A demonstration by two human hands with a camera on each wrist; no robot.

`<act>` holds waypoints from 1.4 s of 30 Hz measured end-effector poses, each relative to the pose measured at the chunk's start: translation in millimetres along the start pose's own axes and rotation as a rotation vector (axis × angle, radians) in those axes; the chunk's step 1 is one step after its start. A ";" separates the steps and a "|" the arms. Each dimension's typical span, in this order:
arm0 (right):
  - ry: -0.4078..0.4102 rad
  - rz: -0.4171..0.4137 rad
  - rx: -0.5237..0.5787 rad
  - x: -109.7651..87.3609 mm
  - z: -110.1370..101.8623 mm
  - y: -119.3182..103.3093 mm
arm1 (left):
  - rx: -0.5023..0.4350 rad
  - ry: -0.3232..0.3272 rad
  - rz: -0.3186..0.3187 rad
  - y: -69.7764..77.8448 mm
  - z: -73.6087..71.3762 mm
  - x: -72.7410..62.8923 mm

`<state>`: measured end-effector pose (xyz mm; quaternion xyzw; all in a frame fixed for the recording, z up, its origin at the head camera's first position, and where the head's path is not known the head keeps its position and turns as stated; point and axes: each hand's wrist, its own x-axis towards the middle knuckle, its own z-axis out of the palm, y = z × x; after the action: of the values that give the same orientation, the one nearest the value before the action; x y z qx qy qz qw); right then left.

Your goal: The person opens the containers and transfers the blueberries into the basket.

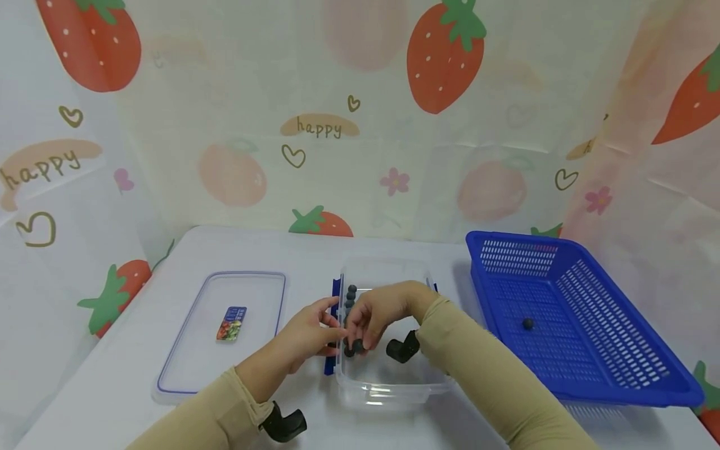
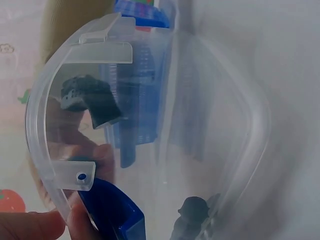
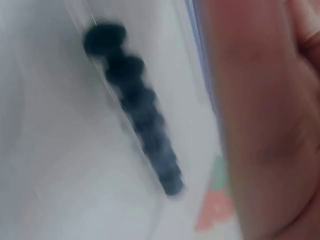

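Observation:
A clear plastic box [image 1: 394, 390] stands in the middle of the table, with a blue latch flap [image 2: 112, 207] hanging from its left side. Along its left inner wall runs a row of several dark blueberries [image 3: 145, 120]. My right hand [image 1: 382, 309] reaches down into the box and pinches a blueberry [image 1: 358, 345] at the near end of that row. At the left rim, by the flap, my left hand [image 1: 306, 337] holds the box's side between thumb and fingers. The right wrist view is blurred, and its pinching fingertips are out of sight.
To the right stands a blue mesh basket [image 1: 619, 375] with a single blueberry [image 1: 527, 324] on its floor. A clear lid with a blue seal [image 1: 188, 350] lies to the left, bearing a colourful label [image 1: 231, 324]. A strawberry-printed sheet [image 1: 337, 81] hangs behind the table.

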<state>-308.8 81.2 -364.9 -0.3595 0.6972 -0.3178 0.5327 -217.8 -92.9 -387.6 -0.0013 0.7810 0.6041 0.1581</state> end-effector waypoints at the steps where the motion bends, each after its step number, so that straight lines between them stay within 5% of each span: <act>1: 0.008 -0.020 0.003 -3.9 -2.5 -0.9 | 0.002 0.000 -0.003 -0.2 0.1 0.6; 7: 0.104 -0.117 -0.036 -34.8 -17.2 -3.3 | 0.006 0.005 -0.017 -0.7 1.3 2.7; 20: 0.405 -0.125 -0.063 -126.4 -34.9 3.7 | 0.021 0.014 -0.002 -2.4 0.6 5.3; 33: 0.714 -0.072 -0.007 -227.7 -35.4 74.5 | 0.042 0.013 0.001 -3.7 0.6 9.4; 42: 0.739 -0.090 0.123 -248.3 -37.3 123.0 | 0.031 0.010 0.006 -3.9 1.2 11.0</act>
<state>-321.8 358.3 -330.2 -0.2182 0.8055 -0.4903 0.2513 -227.3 -90.7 -394.2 0.0004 0.7913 0.5922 0.1524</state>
